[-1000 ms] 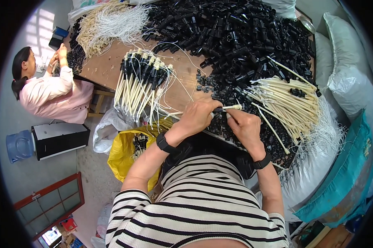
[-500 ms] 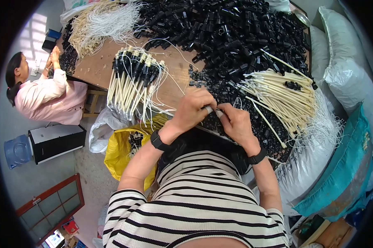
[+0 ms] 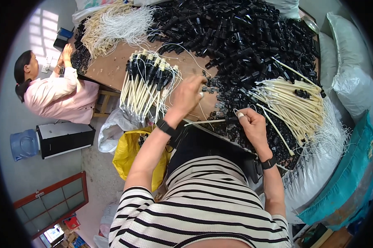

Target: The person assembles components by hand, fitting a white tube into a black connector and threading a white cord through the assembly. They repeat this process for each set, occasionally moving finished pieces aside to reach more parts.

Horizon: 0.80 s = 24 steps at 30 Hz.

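My left hand [image 3: 189, 96] reaches over the table beside some small black clips [image 3: 210, 89]. Its thumb and fingers are apart, and nothing shows between them. White tape wraps the thumb tip. My right hand [image 3: 253, 127] is closed in a pinch at the table's near edge, its thumb also taped. It holds the black end piece of a cream rod [image 3: 205, 122], which points left; the fingertips partly hide that end. Left of my left hand lies a bundle of cream rods with black sockets [image 3: 147, 80] and white wires.
Black plastic sockets [image 3: 244, 37] are heaped at the back. More cream rods [image 3: 294, 105] lie on the right, near stuffed white sacks [image 3: 353, 62]. An open yellow bag [image 3: 128, 155] hangs below the front edge. Another person [image 3: 56, 93] works at the table's left.
My hands have separated. The left moved up to the small black clips; the right moved slightly right and down, keeping the rod's end. The whole view has shifted a little.
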Motion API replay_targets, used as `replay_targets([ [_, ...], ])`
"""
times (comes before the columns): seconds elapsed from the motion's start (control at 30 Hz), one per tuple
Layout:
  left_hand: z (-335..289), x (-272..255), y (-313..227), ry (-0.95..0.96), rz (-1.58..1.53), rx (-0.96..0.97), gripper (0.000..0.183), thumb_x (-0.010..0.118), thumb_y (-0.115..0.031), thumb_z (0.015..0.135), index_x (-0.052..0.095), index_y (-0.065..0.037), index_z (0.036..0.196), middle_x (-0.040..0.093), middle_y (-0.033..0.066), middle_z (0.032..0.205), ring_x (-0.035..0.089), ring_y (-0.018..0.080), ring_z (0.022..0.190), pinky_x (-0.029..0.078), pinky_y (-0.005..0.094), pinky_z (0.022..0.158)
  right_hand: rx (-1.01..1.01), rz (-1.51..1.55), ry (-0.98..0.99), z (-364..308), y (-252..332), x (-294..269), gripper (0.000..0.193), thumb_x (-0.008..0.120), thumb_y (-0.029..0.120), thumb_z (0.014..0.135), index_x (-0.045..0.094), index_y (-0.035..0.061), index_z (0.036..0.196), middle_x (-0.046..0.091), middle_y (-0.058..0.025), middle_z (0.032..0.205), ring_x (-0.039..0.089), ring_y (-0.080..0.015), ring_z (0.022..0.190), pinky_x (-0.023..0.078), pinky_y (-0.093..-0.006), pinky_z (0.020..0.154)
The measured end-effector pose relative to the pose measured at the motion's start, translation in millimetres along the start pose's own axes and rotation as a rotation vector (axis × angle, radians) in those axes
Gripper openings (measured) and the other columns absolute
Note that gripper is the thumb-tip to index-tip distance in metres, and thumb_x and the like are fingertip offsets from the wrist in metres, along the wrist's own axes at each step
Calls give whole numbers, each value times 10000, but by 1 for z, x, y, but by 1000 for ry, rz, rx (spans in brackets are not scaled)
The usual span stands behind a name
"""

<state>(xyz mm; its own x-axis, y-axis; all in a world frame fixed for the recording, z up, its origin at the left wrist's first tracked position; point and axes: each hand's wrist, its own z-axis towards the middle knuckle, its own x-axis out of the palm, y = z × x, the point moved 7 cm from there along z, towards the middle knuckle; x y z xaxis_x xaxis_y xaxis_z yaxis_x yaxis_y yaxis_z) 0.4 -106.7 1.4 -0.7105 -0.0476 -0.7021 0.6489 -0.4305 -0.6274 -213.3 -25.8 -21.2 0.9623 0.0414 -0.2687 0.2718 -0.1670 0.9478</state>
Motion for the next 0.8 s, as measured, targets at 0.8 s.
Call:
replay_targets([
  [0.8,-12,43,-93,103,-317,228,287,630,119,670,665,-49,900,638,80,861,627,217,839,488,322,678,-133,-80,-88,25,-4,6,87,589,36,868,670,8,854,516,-35,580,433,-65,549,368,-245,506],
])
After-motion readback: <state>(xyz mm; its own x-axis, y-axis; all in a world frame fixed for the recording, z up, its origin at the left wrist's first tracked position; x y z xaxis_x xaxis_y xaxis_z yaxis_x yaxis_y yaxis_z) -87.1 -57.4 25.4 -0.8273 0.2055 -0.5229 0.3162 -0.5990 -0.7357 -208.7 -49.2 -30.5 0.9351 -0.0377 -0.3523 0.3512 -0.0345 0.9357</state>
